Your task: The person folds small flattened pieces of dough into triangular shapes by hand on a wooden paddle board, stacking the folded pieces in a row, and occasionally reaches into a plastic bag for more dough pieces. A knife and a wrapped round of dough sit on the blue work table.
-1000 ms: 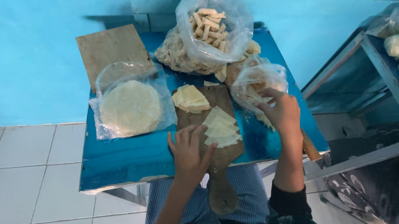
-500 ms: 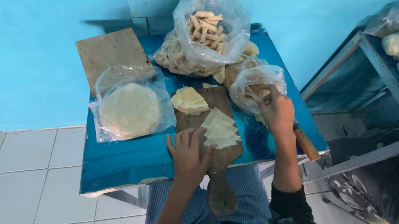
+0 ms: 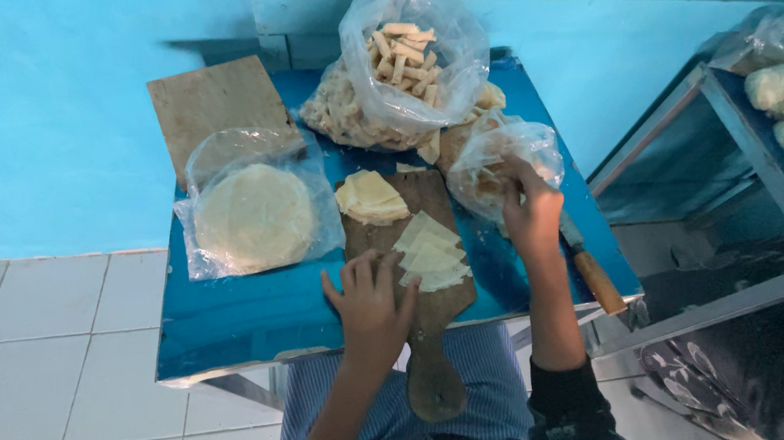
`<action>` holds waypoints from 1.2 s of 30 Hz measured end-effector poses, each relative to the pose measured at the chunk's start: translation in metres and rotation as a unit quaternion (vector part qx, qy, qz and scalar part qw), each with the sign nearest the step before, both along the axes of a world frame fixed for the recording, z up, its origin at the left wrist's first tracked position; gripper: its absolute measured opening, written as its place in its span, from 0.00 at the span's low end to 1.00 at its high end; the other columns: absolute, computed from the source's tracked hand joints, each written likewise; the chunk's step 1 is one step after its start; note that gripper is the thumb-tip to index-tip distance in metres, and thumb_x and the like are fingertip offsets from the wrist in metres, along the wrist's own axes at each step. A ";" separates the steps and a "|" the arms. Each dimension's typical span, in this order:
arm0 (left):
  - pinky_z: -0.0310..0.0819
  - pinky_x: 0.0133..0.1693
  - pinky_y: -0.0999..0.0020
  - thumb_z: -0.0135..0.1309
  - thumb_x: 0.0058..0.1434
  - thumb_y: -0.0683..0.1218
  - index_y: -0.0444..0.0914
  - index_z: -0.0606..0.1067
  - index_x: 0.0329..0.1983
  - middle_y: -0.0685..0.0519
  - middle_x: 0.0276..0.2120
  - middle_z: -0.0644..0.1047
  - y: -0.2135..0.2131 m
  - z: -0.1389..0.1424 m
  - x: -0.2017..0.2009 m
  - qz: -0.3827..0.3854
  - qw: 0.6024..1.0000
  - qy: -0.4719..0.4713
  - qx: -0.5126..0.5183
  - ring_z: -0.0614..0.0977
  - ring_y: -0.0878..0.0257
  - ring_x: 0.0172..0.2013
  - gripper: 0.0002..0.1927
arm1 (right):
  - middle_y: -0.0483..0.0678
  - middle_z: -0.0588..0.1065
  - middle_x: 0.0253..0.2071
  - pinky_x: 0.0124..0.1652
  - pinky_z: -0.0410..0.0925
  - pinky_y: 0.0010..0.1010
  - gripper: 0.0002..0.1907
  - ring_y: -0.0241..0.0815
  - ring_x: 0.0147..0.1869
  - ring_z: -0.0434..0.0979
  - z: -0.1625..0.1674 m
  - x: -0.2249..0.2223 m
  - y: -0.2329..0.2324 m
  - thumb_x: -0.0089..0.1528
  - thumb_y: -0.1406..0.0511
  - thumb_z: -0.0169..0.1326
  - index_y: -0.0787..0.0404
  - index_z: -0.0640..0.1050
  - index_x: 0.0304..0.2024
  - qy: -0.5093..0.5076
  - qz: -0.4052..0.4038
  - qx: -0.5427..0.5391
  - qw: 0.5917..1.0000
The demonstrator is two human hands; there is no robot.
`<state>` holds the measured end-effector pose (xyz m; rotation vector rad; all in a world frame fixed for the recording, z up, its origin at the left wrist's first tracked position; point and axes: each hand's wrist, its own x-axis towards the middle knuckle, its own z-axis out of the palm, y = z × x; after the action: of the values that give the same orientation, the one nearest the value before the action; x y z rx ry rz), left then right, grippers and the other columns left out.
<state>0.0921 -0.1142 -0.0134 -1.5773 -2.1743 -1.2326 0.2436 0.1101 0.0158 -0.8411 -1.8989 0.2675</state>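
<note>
Since a moment ago my right hand (image 3: 533,217) has slid from the top of the small plastic bag (image 3: 503,167) to its near edge, fingers closed on the plastic. My left hand (image 3: 370,306) lies flat, fingers spread, on the wooden paddle board (image 3: 433,325), touching the stack of cut dough triangles (image 3: 432,257). Right of the board lies a knife (image 3: 588,265); left of it, bagged round dough sheets (image 3: 253,216)
</note>
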 end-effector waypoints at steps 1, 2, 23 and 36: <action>0.44 0.61 0.25 0.59 0.61 0.53 0.39 0.76 0.55 0.46 0.52 0.72 0.001 0.000 0.000 0.003 1.000 0.013 -0.005 0.69 0.46 0.58 0.21 | 0.54 0.82 0.37 0.38 0.75 0.31 0.17 0.43 0.37 0.84 0.000 0.001 0.002 0.62 0.78 0.57 0.65 0.80 0.53 0.012 0.005 -0.007 1.000; 0.44 0.60 0.24 0.59 0.61 0.52 0.39 0.77 0.53 0.47 0.52 0.73 0.001 -0.001 0.001 0.006 1.000 0.025 -0.011 0.69 0.46 0.57 0.20 | 0.53 0.83 0.37 0.38 0.75 0.29 0.17 0.40 0.37 0.85 -0.001 0.003 0.004 0.61 0.78 0.57 0.65 0.79 0.53 0.024 0.011 -0.015 1.000; 0.49 0.61 0.29 0.53 0.62 0.43 0.39 0.72 0.44 0.49 0.42 0.77 0.015 -0.003 0.004 -0.011 0.998 -0.008 -0.058 0.75 0.49 0.49 0.08 | 0.57 0.81 0.40 0.39 0.75 0.27 0.12 0.36 0.36 0.80 -0.011 0.066 -0.006 0.67 0.78 0.55 0.72 0.78 0.53 0.342 0.082 -0.134 0.927; 0.55 0.62 0.36 0.54 0.64 0.40 0.39 0.69 0.50 0.50 0.29 0.76 0.019 0.011 -0.003 -0.087 0.982 -0.161 -0.043 0.81 0.52 0.37 0.12 | 0.51 0.80 0.42 0.41 0.75 0.27 0.10 0.35 0.40 0.79 -0.044 0.032 -0.095 0.67 0.78 0.53 0.68 0.77 0.50 0.223 0.152 -0.176 0.947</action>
<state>0.0892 -0.0953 -0.0019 -1.7380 -2.3470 -1.5631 0.2756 0.0147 -0.0284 -0.6412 -1.5617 0.9298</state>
